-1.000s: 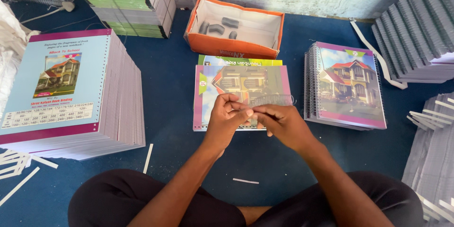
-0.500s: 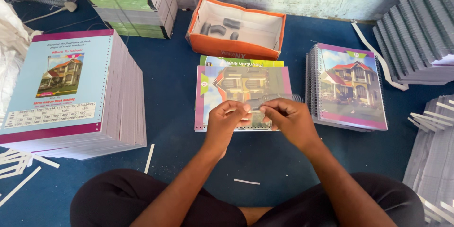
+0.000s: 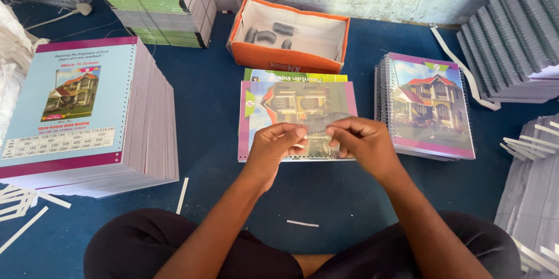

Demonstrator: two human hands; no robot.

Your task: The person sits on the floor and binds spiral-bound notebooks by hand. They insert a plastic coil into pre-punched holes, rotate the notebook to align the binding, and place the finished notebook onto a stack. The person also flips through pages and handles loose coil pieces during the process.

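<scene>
A notebook (image 3: 291, 101) with a house picture on its purple-edged cover lies flat on the blue floor in front of me. Over its lower half, both hands pinch a thin grey spiral binding coil (image 3: 319, 123) between them. My left hand (image 3: 273, 146) grips the coil's left end with thumb and fingertips. My right hand (image 3: 364, 145) grips its right end. The coil runs roughly level, just above the cover. A green-topped cover (image 3: 294, 75) sticks out from under the notebook's far edge.
A tall stack of loose punched pads (image 3: 87, 116) stands at my left. Bound spiral notebooks (image 3: 431, 104) are piled at the right. An open orange box (image 3: 288, 52) holds grey rolls. Grey stacks (image 3: 512, 40) and white paper strips (image 3: 182, 194) surround my crossed legs.
My right hand has slid slightly to the right along the coil, so the hands are a little further apart. The notebook has not moved.
</scene>
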